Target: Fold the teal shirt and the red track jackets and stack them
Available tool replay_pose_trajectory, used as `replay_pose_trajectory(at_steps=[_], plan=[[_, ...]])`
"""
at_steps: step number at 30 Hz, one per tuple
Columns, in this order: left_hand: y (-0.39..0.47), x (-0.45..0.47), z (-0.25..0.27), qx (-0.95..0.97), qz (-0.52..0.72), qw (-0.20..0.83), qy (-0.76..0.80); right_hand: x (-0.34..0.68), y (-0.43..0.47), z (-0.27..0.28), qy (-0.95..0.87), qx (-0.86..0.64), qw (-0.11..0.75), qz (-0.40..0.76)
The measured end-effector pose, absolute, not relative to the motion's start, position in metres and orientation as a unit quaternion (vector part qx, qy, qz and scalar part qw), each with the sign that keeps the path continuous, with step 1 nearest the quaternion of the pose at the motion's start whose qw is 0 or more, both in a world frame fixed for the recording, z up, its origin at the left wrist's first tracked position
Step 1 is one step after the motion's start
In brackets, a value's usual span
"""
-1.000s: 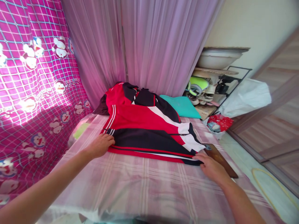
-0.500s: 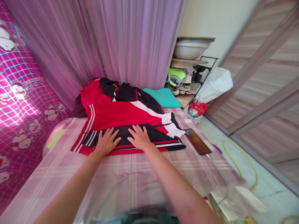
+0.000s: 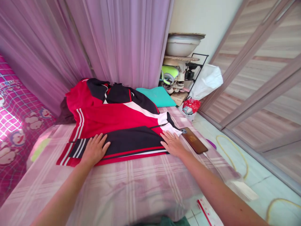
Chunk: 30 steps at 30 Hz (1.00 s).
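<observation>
A red, black and white jacket (image 3: 105,116) lies on the bed, its white collar end toward the right. One black sleeve with white cuff stripes is folded along its near side. My left hand (image 3: 95,149) rests flat on that sleeve beside the cuff, fingers spread. My right hand (image 3: 172,143) lies flat at the collar end, fingers apart and touching the fabric. Neither hand grips anything. Just right of the collar is a phone (image 3: 194,140) with a white cable plugged in.
Behind the jacket are more dark and red clothes (image 3: 94,91) and a teal folded item (image 3: 156,96). A rack (image 3: 196,70) with shoes and a basin (image 3: 181,46) stands beyond the bed. Purple curtains (image 3: 131,40) hang at the back; a wardrobe (image 3: 256,81) is at right.
My right hand has slid right along the jacket from the sleeve's middle to the collar end. My left hand stays near the cuff. The view has shifted somewhat to the right.
</observation>
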<state>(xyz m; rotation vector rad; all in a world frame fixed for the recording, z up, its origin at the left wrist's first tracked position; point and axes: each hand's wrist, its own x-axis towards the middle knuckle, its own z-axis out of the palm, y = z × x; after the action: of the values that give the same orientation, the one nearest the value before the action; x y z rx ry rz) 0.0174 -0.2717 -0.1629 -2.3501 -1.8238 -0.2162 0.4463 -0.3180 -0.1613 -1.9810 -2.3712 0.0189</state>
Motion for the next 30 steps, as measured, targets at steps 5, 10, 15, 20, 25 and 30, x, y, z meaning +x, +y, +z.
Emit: replay_pose_trajectory(at_steps=[5,10,15,20,25,30], plan=[[-0.275,0.019,-0.163,-0.794,-0.099,0.102,-0.591,0.431,-0.308,-0.136,-0.742,-0.667,0.059,0.011],[-0.284,0.025,-0.160,-0.825,-0.119,0.095,-0.544,0.394,-0.268,-0.100,-0.692,-0.716,0.091,0.015],[-0.302,0.051,-0.148,-0.869,-0.155,0.061,-0.467,0.365,-0.238,-0.105,-0.680,-0.725,0.064,0.092],[-0.314,0.083,-0.143,-0.912,-0.150,-0.002,-0.382,0.389,-0.264,-0.112,-0.724,-0.665,0.162,0.084],[-0.315,0.091,-0.149,-0.916,-0.157,-0.004,-0.368,0.449,-0.323,-0.115,-0.829,-0.507,0.204,0.122],[-0.319,0.095,-0.150,-0.916,-0.179,0.028,-0.357,0.477,-0.351,-0.126,-0.825,-0.531,0.179,0.073]])
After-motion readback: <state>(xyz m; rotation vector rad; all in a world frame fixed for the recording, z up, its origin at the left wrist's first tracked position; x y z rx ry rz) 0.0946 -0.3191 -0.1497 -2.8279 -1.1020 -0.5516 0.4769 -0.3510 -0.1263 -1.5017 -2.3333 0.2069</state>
